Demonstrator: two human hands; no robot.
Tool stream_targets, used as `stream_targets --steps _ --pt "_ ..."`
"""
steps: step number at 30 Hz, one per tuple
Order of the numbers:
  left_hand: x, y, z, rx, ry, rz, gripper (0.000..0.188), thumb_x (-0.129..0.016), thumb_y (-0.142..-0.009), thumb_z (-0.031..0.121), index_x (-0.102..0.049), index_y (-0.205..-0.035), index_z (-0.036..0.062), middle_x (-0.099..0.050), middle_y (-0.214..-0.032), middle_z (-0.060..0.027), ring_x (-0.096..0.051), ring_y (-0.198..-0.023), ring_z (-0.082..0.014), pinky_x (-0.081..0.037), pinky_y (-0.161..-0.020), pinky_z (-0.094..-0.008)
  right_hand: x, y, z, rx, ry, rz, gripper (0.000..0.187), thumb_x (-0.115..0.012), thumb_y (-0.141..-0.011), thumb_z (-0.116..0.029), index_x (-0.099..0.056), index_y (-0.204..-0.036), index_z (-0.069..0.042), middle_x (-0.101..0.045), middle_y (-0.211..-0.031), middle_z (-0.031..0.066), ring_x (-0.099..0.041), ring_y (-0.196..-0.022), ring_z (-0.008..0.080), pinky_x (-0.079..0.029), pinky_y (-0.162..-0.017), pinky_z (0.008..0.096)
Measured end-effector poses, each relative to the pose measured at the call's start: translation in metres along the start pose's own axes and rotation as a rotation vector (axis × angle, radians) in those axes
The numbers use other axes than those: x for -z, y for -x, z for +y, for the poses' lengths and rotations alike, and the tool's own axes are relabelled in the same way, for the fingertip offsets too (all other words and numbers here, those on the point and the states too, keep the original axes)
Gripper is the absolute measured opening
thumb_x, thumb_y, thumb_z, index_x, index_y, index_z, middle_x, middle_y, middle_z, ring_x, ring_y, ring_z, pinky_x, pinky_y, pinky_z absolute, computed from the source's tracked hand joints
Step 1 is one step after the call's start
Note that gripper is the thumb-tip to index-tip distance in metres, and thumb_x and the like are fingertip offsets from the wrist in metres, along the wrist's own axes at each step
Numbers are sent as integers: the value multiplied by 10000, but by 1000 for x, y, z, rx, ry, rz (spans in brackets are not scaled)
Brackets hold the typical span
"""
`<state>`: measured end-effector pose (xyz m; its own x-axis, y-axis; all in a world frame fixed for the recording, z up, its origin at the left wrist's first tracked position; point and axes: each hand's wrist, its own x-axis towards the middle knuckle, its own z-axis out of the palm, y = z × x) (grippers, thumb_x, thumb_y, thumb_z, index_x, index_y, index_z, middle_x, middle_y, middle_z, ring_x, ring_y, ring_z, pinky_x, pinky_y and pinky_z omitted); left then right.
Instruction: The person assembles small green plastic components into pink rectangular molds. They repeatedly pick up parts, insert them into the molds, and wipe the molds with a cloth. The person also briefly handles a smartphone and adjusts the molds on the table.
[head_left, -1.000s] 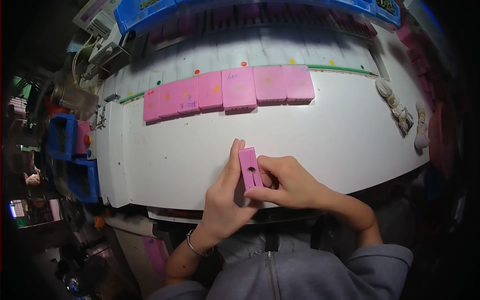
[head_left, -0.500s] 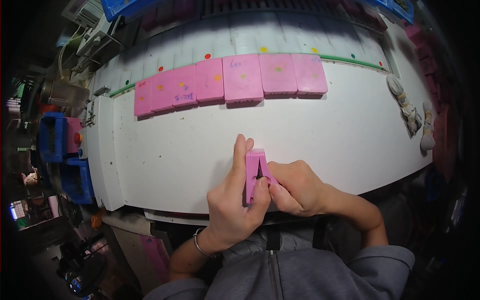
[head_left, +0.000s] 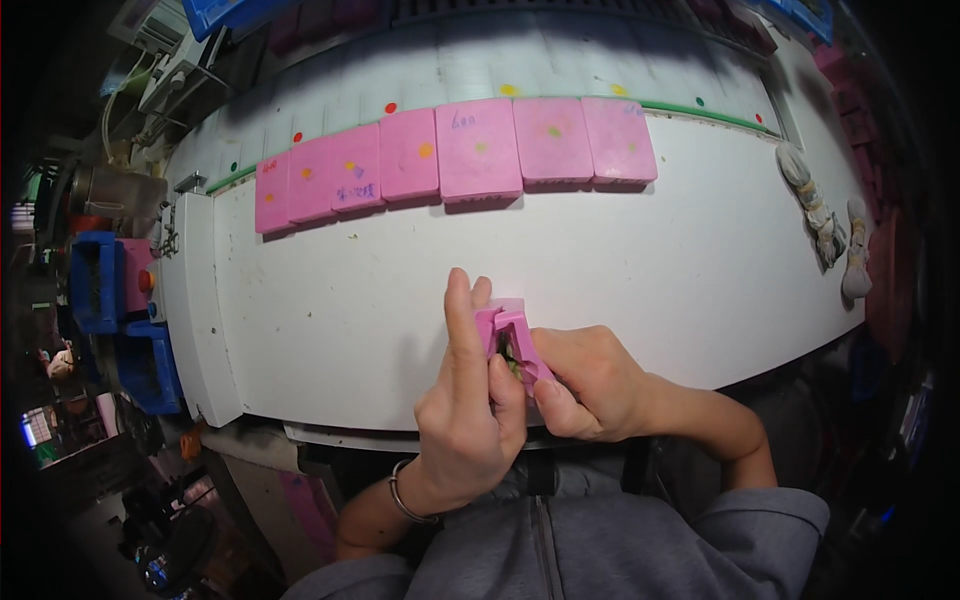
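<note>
Above the front edge of the white worktable, both hands grip one pink rubber mold (head_left: pixel 537 355) that is spread apart into two flaps. My left hand (head_left: pixel 452 415) holds the left flap, its thumb inside the gap and its index finger stretched upward. Fingers of my right hand (head_left: pixel 598 385) pinch the right flap near its lower end. Between the flaps a small green and dark thing (head_left: pixel 515 367) shows beside my left thumb; its kind I cannot make out. Further back, several closed pink molds (head_left: pixel 480 150) lie side by side in a row, with coloured dots on top.
The white worktable (head_left: pixel 350 330) bears a green strip (head_left: pixel 690 110) along the back. Two bundles of pale cloth, one a longer bundle (head_left: pixel 808 205), lie at the right edge. At left stand a white raised ledge (head_left: pixel 195 320) and blue bins (head_left: pixel 148 370).
The mold's gap has widened and its flaps have turned outward, showing more of the green inside. My left hand has shifted slightly left. The view has moved a little.
</note>
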<state>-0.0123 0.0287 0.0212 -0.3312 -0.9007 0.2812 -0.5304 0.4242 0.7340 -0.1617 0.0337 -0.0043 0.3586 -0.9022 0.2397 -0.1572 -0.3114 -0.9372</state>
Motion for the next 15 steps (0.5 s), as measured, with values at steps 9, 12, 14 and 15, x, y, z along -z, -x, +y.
stream_targets --steps 9,12,14,15 --pt "-1 1 -5 8 37 39 495 -412 -861 -60 -263 -1318 -178 -551 -1109 -347 -655 -880 -354 -539 -688 -328 3 4 -4 -39 -31 6 148 -522 -842 -138 -478 -813 0 -501 -670 151 -512 -555 327 -435 -518 385" --pt "2 5 -7 80 80 15 515 -412 -862 -57 -244 -1336 -166 -557 -1114 -337 -663 -866 -324 -530 -674 -308 8 9 -9 -135 -50 34 172 -532 -844 -158 -480 -823 5 -506 -680 145 -514 -555 314 -438 -533 386" --pt "4 7 -9 92 97 16 529 -412 -861 -54 -231 -1347 -158 -562 -1114 -330 -669 -848 -300 -524 -661 -294 10 12 -14 -177 -9 56 171 -544 -838 -159 -490 -857 3 -525 -704 146 -531 -570 310 -448 -540 381" --pt "6 7 -9 94 111 -1 547 -426 -863 -46 -211 -1354 -156 -559 -1121 -331 -668 -827 -290 -522 -653 -291 10 15 -16 -181 40 69 168 -553 -832 -150 -500 -889 -1 -543 -726 150 -549 -586 310 -458 -542 375"
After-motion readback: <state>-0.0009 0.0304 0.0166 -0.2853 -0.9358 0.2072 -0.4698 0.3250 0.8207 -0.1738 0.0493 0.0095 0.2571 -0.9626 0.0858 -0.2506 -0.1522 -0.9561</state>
